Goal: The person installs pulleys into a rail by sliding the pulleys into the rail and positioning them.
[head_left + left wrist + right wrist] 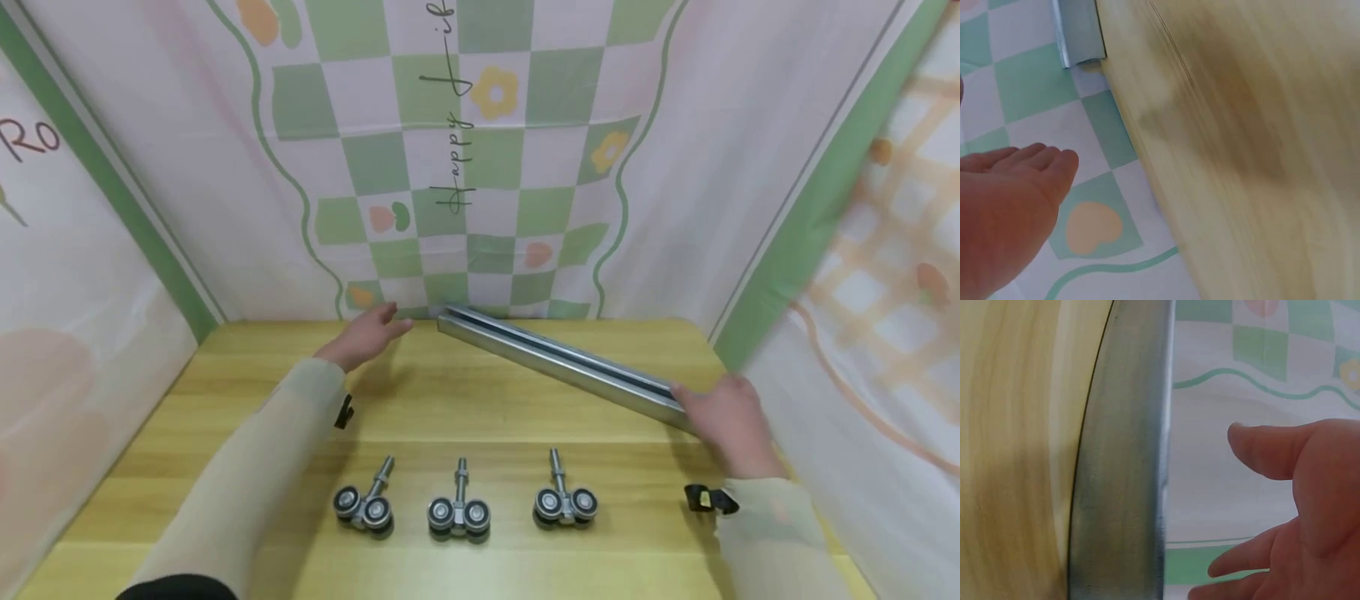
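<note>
A long silver metal channel rail (558,364) with a dark slot along its top lies slantwise across the back of the wooden table. Just left of its far end is my left hand (363,337), fingers extended and holding nothing; the left wrist view shows this hand (1010,203) apart from the rail's end (1080,31). My right hand (731,425) is at the rail's near right end. Its thumb and fingers are spread in the right wrist view, where the hand (1316,500) appears beside the rail (1124,462), not wrapped round it.
Three metal roller trolleys with threaded bolts stand in a row nearer me: a left one (365,510), a middle one (459,517) and a right one (566,505). Printed cloth (487,167) hangs behind the table (480,417) and along both sides.
</note>
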`<state>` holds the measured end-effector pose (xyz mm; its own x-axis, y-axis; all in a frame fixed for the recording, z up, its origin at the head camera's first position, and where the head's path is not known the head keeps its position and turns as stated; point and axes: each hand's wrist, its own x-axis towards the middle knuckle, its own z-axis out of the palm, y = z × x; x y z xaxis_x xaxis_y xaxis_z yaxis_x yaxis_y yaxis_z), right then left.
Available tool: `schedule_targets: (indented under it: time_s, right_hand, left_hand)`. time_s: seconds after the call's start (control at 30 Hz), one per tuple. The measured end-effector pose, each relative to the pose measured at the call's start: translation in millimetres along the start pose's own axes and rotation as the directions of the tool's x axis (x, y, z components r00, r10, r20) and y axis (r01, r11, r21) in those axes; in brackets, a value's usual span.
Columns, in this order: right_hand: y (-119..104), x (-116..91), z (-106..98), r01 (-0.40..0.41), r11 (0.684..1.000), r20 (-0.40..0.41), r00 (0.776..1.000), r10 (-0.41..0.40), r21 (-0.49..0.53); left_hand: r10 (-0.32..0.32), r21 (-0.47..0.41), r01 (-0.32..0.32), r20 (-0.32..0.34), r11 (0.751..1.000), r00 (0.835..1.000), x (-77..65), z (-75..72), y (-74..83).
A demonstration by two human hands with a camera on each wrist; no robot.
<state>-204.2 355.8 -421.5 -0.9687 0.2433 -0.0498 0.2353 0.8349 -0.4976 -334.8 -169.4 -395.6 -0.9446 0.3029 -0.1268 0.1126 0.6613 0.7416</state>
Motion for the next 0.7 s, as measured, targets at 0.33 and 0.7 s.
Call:
schedule_targets:
  time_s: [0.33, 0.7]
  right_hand:
    - [12.0, 6.7, -0.9, -0.016, 1.0, 0.044, 0.999, 0.016, -0.01]
    - [11.3, 10.4, -2.3, 0.014, 0.995, 0.044, 0.999, -0.01, -0.098]
  left_hand:
    - [0.0, -0.045, 0.003, 0.065, 0.999, 0.998, 31.0, 2.5, 10.8]
    - [-0.041, 0.004, 0.041, 0.096, 0.999, 0.995, 55.6, 11.9, 6.4]
